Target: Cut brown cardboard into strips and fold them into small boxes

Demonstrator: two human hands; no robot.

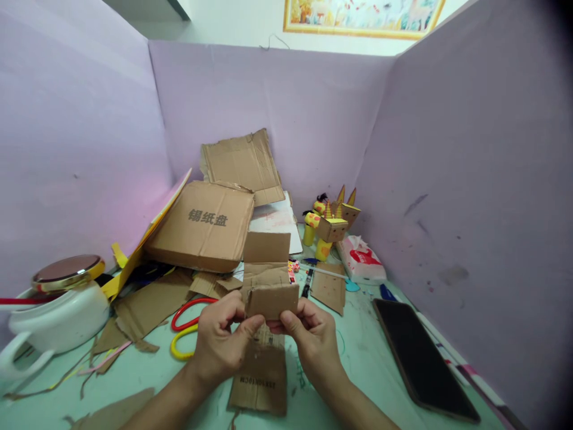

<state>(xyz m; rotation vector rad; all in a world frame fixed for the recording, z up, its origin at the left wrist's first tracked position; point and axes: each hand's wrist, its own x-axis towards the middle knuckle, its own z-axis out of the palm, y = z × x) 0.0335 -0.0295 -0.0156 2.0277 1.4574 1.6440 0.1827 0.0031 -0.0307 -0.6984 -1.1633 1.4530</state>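
Between both hands I hold a folded cardboard strip [273, 301], its upper panel standing up behind and a short flap bent toward me. My left hand [228, 334] pinches the flap's left end between thumb and fingers. At the right end, my right hand [308, 334] grips it the same way. Below them on the table lies a flat printed cardboard piece [259, 388], partly covered by the held strip. Scissors [183, 352] with red and yellow handles rest beside my left hand, their blades hidden.
Cardboard boxes and scraps [201, 227] are piled at the back left. A white pot [58, 325] stands at the left. Yellow cardboard animal figures [324, 248] and a tissue pack [362, 263] are at the back right, a dark phone [423, 358] at the right. Purple walls [277, 101] enclose the table.
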